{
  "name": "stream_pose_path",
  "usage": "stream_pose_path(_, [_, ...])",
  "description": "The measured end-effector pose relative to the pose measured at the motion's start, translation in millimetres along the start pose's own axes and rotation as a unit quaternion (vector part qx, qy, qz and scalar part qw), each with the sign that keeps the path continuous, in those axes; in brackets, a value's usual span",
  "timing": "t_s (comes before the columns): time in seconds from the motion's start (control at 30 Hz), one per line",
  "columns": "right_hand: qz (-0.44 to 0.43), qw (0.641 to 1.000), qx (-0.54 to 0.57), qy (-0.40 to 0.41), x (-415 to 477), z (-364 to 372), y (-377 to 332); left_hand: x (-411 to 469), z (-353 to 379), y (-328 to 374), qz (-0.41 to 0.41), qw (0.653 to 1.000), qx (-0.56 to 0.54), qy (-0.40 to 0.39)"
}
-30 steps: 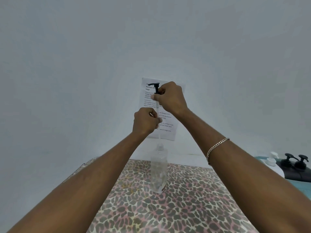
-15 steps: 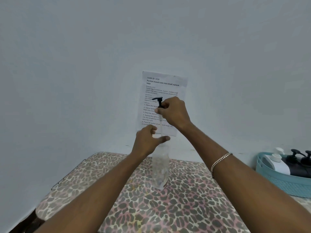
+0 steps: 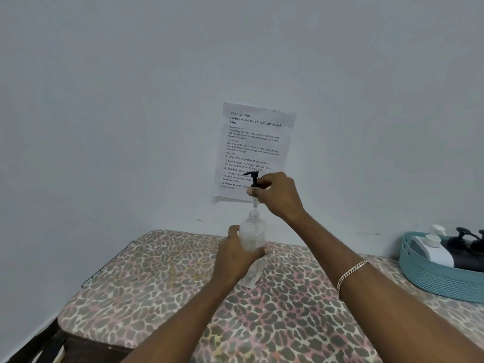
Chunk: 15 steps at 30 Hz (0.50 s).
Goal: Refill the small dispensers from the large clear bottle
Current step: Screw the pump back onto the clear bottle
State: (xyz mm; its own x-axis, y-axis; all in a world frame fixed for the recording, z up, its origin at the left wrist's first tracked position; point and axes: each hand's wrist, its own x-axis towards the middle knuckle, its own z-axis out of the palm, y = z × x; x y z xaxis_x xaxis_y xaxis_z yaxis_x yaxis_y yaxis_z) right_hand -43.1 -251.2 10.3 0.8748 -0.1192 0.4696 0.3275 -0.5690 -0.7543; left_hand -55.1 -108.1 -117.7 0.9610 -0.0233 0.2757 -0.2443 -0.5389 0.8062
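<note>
A printed sheet (image 3: pixel 255 150) taped to the far wall reads "TASK ID: 3797" and, in bold, "Portion mixed nuts into small ziplock bags". Numbered steps follow, among them "1. Open the large bag of mixed nuts"; its lower lines are partly hidden. No other readable text.

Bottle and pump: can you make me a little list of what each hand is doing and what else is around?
left hand: grips the clear bottle, which stands upright on the table
right hand: pinches the black pump
pump: raised above the bottle's neck, tube pointing down into it
basket: blue, far right, holding a white bottle and dark pump bottles
wall: a printed paper behind the hands
</note>
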Motion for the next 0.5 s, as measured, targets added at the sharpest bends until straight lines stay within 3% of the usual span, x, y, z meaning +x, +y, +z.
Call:
stream_pose_path(0.2, [-0.008, 1.000, -0.001, -0.006, -7.5, -3.6, 3.5, -6.3, -3.3, -0.7, 0.012, 1.000, 0.011, 0.024])
stream_pose_path(0.5, [-0.041, 0.998, 0.005, -0.054, -43.9, -41.5, -12.8, -43.8, -18.6, 11.8, 0.055, 0.997, -0.044, -0.044])
